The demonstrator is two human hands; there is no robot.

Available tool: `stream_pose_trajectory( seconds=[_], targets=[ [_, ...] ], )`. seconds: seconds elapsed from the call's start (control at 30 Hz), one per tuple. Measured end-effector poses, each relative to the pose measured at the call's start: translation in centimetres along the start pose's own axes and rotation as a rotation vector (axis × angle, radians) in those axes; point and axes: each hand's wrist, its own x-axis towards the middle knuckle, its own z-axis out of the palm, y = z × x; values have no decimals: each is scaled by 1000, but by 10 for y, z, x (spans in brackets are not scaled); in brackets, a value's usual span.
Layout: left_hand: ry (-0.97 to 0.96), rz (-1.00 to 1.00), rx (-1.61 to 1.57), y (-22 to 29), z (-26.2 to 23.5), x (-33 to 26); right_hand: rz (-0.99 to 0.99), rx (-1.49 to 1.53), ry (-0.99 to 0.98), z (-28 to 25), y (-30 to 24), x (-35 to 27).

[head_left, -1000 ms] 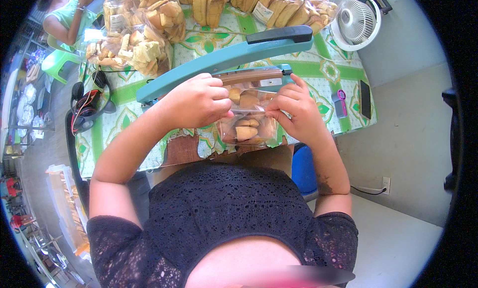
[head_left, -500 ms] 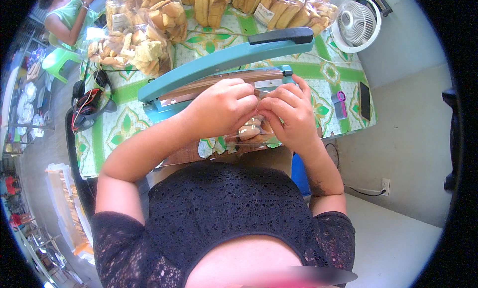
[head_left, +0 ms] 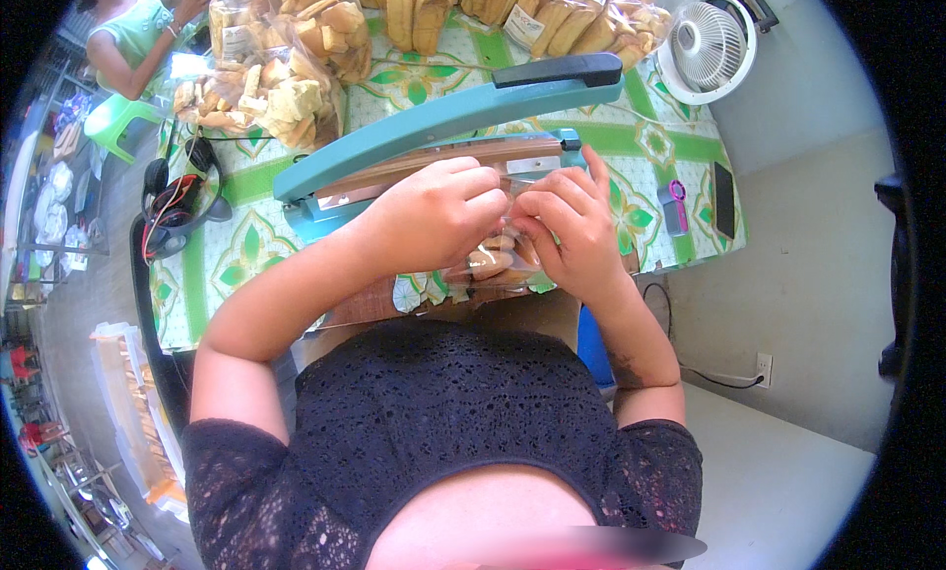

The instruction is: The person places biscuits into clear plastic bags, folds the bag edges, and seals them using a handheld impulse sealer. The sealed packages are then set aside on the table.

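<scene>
Both my hands are closed on the top of a clear plastic bag (head_left: pixel 490 263) with pale brown bread pieces inside. My left hand (head_left: pixel 441 210) pinches its left side, and my right hand (head_left: pixel 572 225) grips the right side, index finger pointing up. The bag hangs at the table's near edge, partly hidden by my fingers. Just beyond my hands stands a teal heat sealer (head_left: pixel 434 117), its long arm with a black handle raised over the brown sealing strip.
Large bags of bread pieces (head_left: pixel 286 87) and bags of toast slices (head_left: pixel 562 18) line the table's far side. A white fan (head_left: pixel 705 48) stands far right, near a black phone (head_left: pixel 722 201) and a pink-and-grey gadget (head_left: pixel 675 207). Headphones (head_left: pixel 177 210) lie left. Another person (head_left: pixel 133 43) sits beyond.
My hands have stayed almost in place at the bag's top, with small finger shifts. The bread in the bag shows slightly differently. The other person's arms have moved a little.
</scene>
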Motion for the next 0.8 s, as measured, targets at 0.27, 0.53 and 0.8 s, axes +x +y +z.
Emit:
stream_pose_trajectory(
  seconds=[0.27,0.53,0.8],
  targets=[
    [-45,-29,-66,-3,0,2,-7,-25,-47,0,-4,2],
    [-116,57,144,-12,-14,-11,-98,-183,-52,-1,4,0],
    [-130,145,191,-18,-16,-13,-150,-285,-119,-4,13,-4]
  ],
)
